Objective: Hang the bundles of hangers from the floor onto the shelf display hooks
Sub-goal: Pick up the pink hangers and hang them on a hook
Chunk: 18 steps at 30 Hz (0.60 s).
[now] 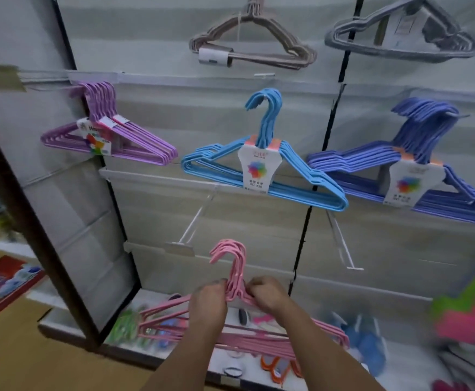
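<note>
Both hands (pixel 239 301) grip the pink hanger bundle (pixel 230 331); blue bundle's label (pixel 256 167) reads "NO. 820".

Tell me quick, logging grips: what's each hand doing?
Left hand: grips the pink hanger bundle at its necks.
Right hand: grips the same bundle.

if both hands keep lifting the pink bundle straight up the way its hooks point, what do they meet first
Probably the empty display hook just above the pink bundle, which both the left hand and right hand grip. The blue bundle hangs higher. Depth is unclear.
</note>
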### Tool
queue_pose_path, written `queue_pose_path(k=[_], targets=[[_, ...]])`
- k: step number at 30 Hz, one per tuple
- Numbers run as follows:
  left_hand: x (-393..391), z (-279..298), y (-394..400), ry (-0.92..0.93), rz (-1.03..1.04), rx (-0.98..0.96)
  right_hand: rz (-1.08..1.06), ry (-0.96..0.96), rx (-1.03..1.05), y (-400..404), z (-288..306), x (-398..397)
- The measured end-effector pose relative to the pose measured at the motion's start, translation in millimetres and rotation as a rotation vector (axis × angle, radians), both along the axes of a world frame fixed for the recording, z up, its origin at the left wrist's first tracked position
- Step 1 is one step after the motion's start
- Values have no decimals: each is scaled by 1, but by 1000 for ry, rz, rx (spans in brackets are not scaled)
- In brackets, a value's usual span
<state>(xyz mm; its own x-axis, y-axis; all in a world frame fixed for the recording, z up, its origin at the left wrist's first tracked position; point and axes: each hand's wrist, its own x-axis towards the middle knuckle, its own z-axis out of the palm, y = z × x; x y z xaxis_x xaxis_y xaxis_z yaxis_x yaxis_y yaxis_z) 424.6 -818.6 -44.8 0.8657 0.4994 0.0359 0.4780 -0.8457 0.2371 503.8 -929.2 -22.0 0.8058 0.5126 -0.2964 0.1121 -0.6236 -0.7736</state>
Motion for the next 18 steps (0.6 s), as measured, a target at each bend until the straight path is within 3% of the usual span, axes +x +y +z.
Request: queue_pose_path(k=[18], targets=[[11, -35, 20, 23, -99, -97, -183, 128, -14, 19, -37, 7]])
